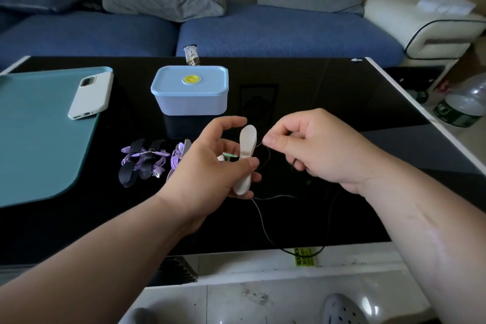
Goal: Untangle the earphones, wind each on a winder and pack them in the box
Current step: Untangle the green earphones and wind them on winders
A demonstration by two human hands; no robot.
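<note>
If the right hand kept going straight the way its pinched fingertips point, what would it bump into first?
Most likely the white winder that the left hand holds: the right hand, pinching the black cord, points sideways at its upper half. Depth is hard to judge from one view.

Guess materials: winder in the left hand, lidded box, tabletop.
The winder, held in the left hand: pale beige, matte, no glare; likely plastic or silicone. The box: light blue moulded plastic, satin sheen, yellow plug on top. The tabletop: black, high gloss, mirrors the box; glass or lacquer, cannot tell which.
</note>
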